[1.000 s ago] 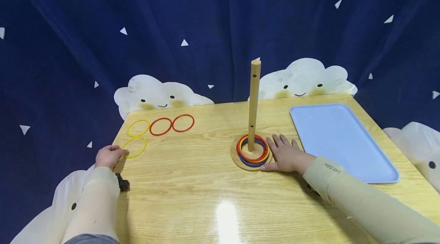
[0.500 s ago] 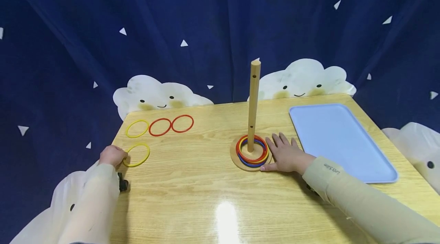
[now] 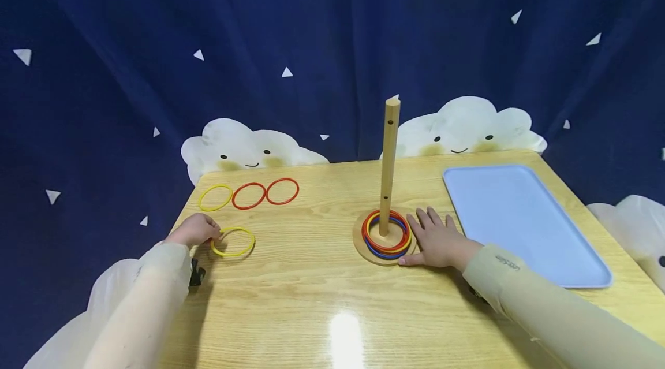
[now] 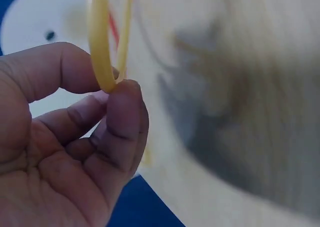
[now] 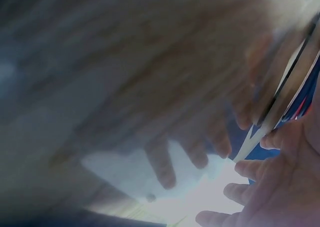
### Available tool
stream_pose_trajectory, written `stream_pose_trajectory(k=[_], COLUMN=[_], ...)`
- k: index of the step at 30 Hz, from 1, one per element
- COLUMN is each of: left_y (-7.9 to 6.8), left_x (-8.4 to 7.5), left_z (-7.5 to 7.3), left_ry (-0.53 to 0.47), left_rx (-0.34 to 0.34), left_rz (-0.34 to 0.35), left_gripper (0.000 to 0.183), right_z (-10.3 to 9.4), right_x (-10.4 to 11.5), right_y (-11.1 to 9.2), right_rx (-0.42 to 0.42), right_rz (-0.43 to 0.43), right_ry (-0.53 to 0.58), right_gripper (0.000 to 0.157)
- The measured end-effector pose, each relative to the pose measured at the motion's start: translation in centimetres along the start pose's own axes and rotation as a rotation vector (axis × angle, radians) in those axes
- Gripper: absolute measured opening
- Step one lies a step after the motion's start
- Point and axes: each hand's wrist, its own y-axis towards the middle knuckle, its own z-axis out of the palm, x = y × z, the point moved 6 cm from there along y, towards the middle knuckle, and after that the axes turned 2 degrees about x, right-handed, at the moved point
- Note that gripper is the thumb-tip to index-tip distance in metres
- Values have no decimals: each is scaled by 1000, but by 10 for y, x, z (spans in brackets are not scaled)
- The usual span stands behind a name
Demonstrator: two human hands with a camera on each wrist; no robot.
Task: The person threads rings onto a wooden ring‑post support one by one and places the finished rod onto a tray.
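In the head view my left hand [image 3: 195, 230] pinches the near edge of a yellow ring [image 3: 254, 243], held above the table's left side. The left wrist view shows the yellow ring [image 4: 99, 47] between thumb and finger. My right hand [image 3: 438, 242] lies with fingers spread beside a round wooden base [image 3: 362, 246], its thumb and fingertips at the rim. From that base rises an upright wooden post [image 3: 389, 161]. Stacked red, yellow and blue rings [image 3: 365, 234] lie around the post's foot. In the right wrist view the right fingers [image 5: 215, 219] are extended.
Behind the left hand lie another yellow ring [image 3: 200, 202] and two red rings, the left one [image 3: 234, 200] and the right one [image 3: 298, 189]. A light blue tray [image 3: 525, 222] sits to the right of the post. A dark blue curtain [image 3: 312, 22] hangs behind the wooden table [image 3: 291, 311].
My left hand has picked up the nearer yellow ring and carried it rightward, away from the other yellow ring. My right hand stays at the base. The head view has shifted slightly.
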Motion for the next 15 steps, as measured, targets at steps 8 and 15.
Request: stream_pose_trajectory(k=[8, 15], left_y=[0, 1], left_x=[-62, -118], left_z=[5, -3], left_ry=[-175, -314], left_rx=[71, 29], left_rz=[88, 212], left_gripper=[24, 15], right_z=[1, 0], right_x=[-1, 1], right_y=[-1, -2], right_rx=[9, 17], right_rz=[0, 2], right_ry=[-9, 11], right_gripper=[115, 115])
